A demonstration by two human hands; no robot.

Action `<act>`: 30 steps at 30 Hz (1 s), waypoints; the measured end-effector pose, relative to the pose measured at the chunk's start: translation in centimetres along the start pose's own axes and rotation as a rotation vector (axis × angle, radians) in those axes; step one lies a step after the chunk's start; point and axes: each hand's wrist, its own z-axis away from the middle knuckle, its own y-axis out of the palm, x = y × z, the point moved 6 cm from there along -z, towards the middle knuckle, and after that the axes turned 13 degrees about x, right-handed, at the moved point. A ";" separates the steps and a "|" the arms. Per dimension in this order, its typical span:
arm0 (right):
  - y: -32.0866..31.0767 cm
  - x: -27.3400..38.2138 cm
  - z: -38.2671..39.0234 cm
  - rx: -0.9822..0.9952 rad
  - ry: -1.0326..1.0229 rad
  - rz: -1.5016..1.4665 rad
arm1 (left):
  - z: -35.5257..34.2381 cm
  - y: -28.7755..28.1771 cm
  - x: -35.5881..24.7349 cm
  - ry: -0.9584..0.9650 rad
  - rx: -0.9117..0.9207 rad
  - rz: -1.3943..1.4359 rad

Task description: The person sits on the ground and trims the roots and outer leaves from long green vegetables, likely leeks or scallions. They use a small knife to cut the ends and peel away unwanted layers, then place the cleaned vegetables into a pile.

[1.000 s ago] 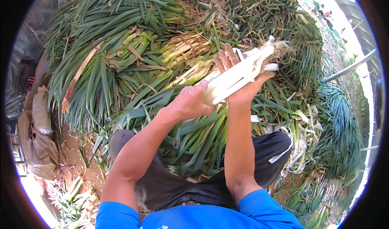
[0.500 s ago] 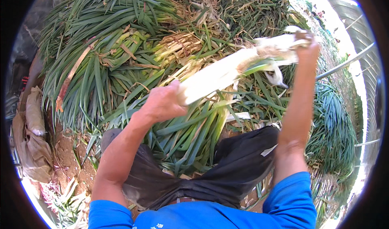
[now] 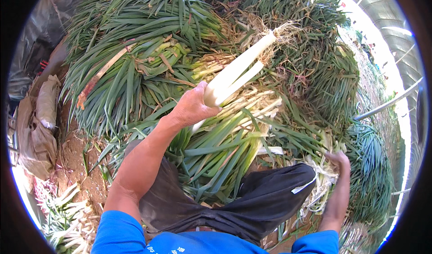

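My left hand (image 3: 193, 103) grips two peeled leeks (image 3: 236, 69), white shanks angled up to the right, stringy roots at their upper ends, above a spread of green leek leaves (image 3: 218, 152) and pale stalks. My right hand (image 3: 337, 161) is low at the right, beside my knee, at a heap of pale stripped leaves (image 3: 317, 184); its fingers are blurred, so I cannot make out their closing or anything in them.
Large piles of leeks (image 3: 117, 87) surround my crossed legs (image 3: 274, 195). Trimmed stalks (image 3: 72, 222) lie lower left on bare soil (image 3: 78, 159), below brown sacking (image 3: 38, 146). A metal pipe (image 3: 389, 98) and plastic sheeting run along the right.
My right hand has left the leeks and swung down to the lower right. The leeks in my left hand now tilt more steeply, with loose peel gone from them.
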 end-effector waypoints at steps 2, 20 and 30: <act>-1.7 13.0 6.0 -0.175 -0.438 -0.235 | 0.3 0.4 0.4 -0.036 -0.006 -0.018; -4.9 46.0 29.6 -0.469 -1.107 -1.387 | -0.5 2.6 1.5 0.080 -0.120 0.016; -6.2 47.9 27.3 -0.212 -1.433 -1.676 | 1.0 -5.2 -0.3 0.384 -0.058 0.273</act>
